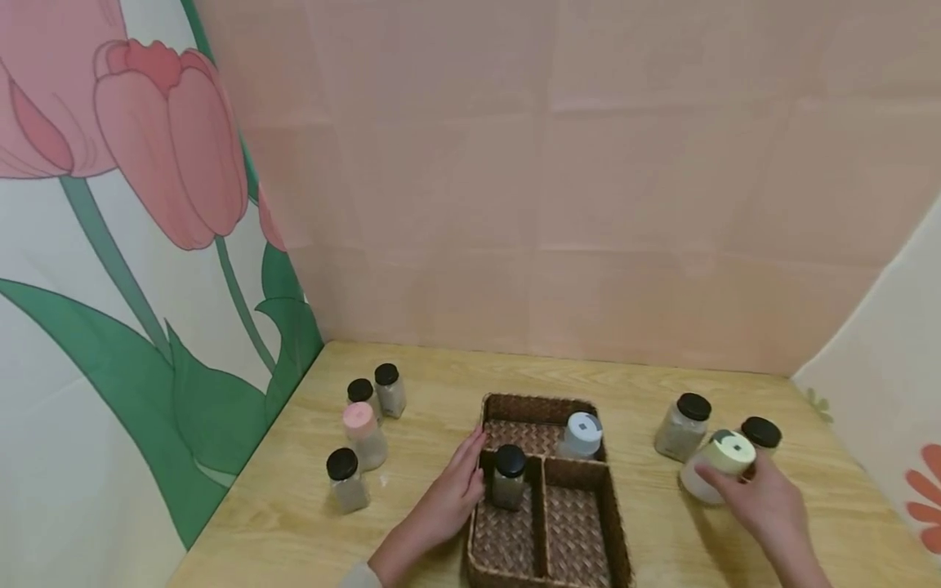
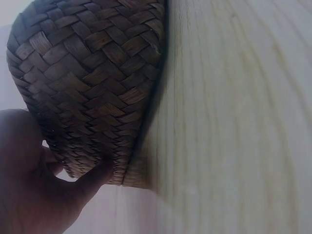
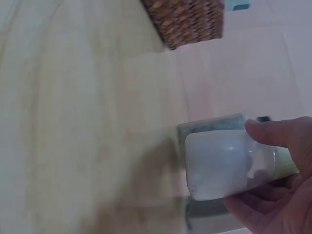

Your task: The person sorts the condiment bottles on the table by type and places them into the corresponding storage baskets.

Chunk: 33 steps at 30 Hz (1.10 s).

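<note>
My right hand [image 1: 773,498] grips a jar [image 3: 217,163] with whitish contents and a pale yellow lid [image 1: 735,449], thumb on one side and fingers on the other. The jar's base is close over the table in the right wrist view. My left hand [image 1: 450,496] rests with fairly straight fingers against the left wall of a brown woven basket [image 2: 92,83]. Inside the basket, a black-lidded jar [image 1: 509,482] stands in the front left compartment. A jar with a light blue lid [image 1: 584,433] stands at the right of the back compartment.
Beside the held jar are two black-lidded jars, one to its left [image 1: 682,429] and one behind my hand [image 1: 761,433]. On the left stand a pink-lidded jar [image 1: 365,437] and several black-lidded ones [image 1: 349,482]. Fabric walls [image 1: 544,196] border the wooden table [image 1: 434,380].
</note>
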Tool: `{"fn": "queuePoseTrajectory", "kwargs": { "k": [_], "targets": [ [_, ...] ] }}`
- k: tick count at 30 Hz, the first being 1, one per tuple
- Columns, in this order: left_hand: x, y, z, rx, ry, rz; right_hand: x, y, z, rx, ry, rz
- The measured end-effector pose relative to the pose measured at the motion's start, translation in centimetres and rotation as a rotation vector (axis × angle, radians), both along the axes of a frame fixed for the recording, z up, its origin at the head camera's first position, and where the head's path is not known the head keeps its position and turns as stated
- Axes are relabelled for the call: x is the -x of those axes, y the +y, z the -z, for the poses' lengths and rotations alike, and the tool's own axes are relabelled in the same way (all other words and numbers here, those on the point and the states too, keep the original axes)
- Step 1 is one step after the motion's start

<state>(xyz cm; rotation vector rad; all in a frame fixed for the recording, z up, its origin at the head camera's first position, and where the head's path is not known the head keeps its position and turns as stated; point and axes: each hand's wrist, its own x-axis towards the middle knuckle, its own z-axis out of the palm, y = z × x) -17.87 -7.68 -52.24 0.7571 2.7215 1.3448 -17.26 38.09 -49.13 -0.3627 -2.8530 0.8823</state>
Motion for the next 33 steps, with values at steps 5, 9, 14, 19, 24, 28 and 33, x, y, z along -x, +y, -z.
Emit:
{"fn": "queuePoseTrajectory", "kwargs": {
  "k": [5,9,14,19,24,28,33],
  "targets": [
    [0.0,0.0,-0.3,0.005,-0.004,0.001,-0.5,-0.6,-1.2,-0.019,0.042,-0.001],
    [0.0,0.1,-0.6,0.006,-0.01,0.013,-1.0,-1.3,-2.1,-0.049,0.088,-0.014],
    [0.0,0.1,-0.3,0.006,-0.026,0.009,-1.3,-2.2,-3.4,-0.064,0.081,-0.048],
    [-0.1,0.0,-0.2,-0.001,-0.026,0.006,-1.3,-3.4,-4.9,-0.044,0.039,-0.082],
    [-0.2,0.1,-0.3,-0.002,-0.024,0.007,-1.1,-4.8,-6.0,-0.029,0.053,-0.111],
    [-0.2,0.1,-0.4,-0.002,-0.024,0.009,-0.8,-5.6,-6.7,-0.01,0.063,-0.126],
    [-0.3,0.1,-0.4,0.005,-0.023,0.002,-0.2,-6.6,-7.3,0.006,0.058,-0.151]
  ]
}}
